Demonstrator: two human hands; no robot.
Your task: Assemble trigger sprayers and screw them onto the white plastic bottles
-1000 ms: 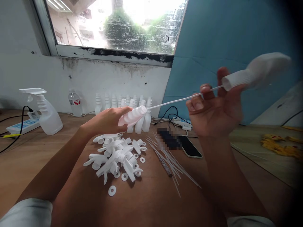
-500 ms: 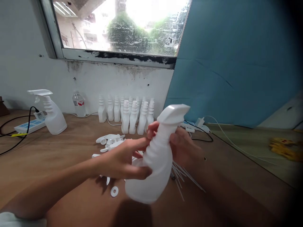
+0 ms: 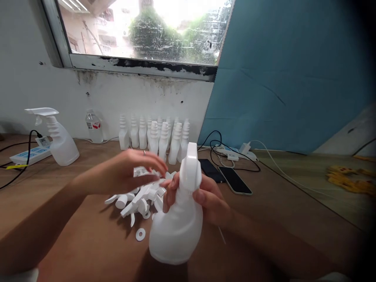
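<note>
In the head view, my right hand point(image 3: 213, 201) is wrapped round the neck of a white spray bottle point(image 3: 176, 239), just below its trigger sprayer head point(image 3: 190, 166). The bottle is tilted slightly to the right and its head points toward me. My left hand point(image 3: 136, 168) is off the bottle, fingers stretched out and thumb apart, above a pile of white trigger sprayer heads point(image 3: 143, 199). Its fingertips are a little blurred. A white ring washer point(image 3: 140, 234) lies in front of the pile. Part of a thin white tube point(image 3: 222, 235) shows below my right hand.
Several open white bottles point(image 3: 175, 145) stand against the wall. Farther left are a complete spray bottle point(image 3: 63, 145), a clear drink bottle point(image 3: 94, 127) and a power strip point(image 3: 31, 154). On the right lie a phone point(image 3: 235, 180), black cables point(image 3: 249, 169) and another power strip point(image 3: 235, 150).
My left hand has let go of the bottle and moved up and left over the sprayer heads. The bottle has turned in my right hand, its head swinging from pointing right to facing me.
</note>
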